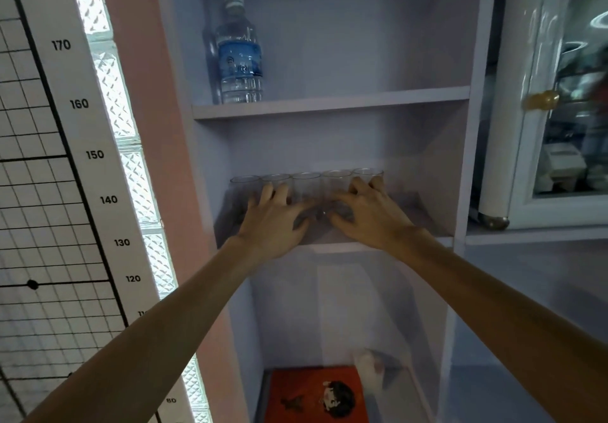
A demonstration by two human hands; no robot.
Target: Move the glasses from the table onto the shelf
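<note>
Several clear glasses [306,182] stand in a row at the back of the middle shelf [431,225] of a pale cupboard. My left hand [274,222] reaches into the shelf with its fingers spread against the glasses at the left of the row. My right hand [368,215] has its fingers spread too, its fingertips touching the rightmost glass [367,174]. Both thumbs point inward toward the middle glasses. The lower parts of the glasses are hidden behind my hands. Neither hand is closed around a glass.
A water bottle [240,60] stands on the upper shelf [329,105]. An orange box [316,393] and crumpled white paper [371,368] lie on the lowest shelf. A height chart [79,103] hangs at the left, and a glass-door cabinet [559,110] is at the right.
</note>
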